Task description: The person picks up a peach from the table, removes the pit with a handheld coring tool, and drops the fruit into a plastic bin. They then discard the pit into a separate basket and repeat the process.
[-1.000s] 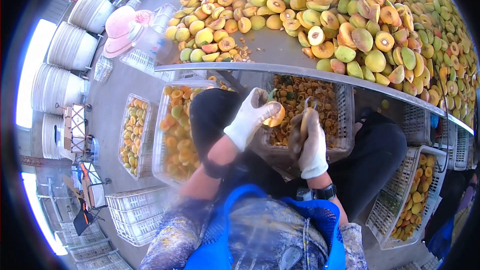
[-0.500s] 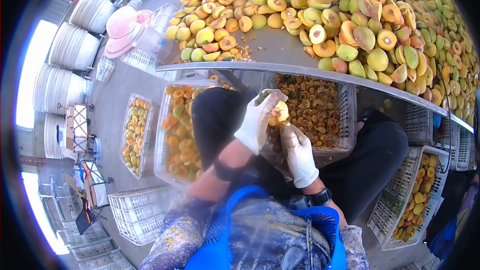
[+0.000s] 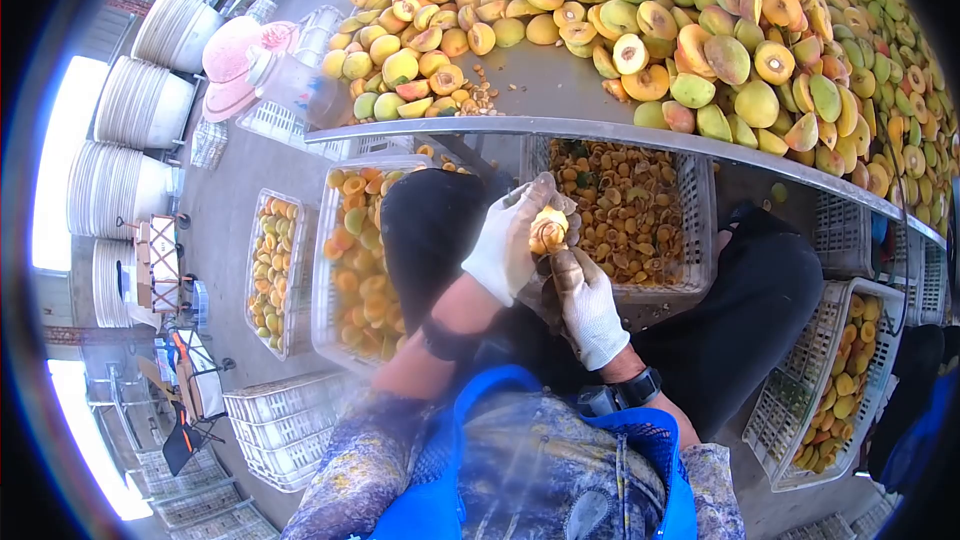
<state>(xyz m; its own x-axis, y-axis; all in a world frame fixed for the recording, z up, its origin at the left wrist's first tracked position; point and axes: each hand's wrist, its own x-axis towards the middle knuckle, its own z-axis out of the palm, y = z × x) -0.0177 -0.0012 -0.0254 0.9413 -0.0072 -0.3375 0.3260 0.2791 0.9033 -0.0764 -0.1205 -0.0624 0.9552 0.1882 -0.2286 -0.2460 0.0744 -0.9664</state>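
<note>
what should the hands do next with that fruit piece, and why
Probably a slight turn of the fruit piece in the left hand, so the right hand can work around it: the left holds it, the right is close at its lower edge, and its rough-looking flesh faces the camera.

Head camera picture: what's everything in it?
Fruit table: one, grey, top
Fruit pile: many, green and orange, top
Fruit crates: at least four, whitish, left, centre, right
Other crates: several, white, lower left
Tub stacks: four, white, left
Hat: one, pink, upper left
Held fruit: one, yellow, centre
Watch: one, dark, right wrist
Garment: one, blue, bottom
Legs: two, black, middle
Left hand: one, white glove, on held fruit
Right hand: one, white glove, below held fruit
</note>
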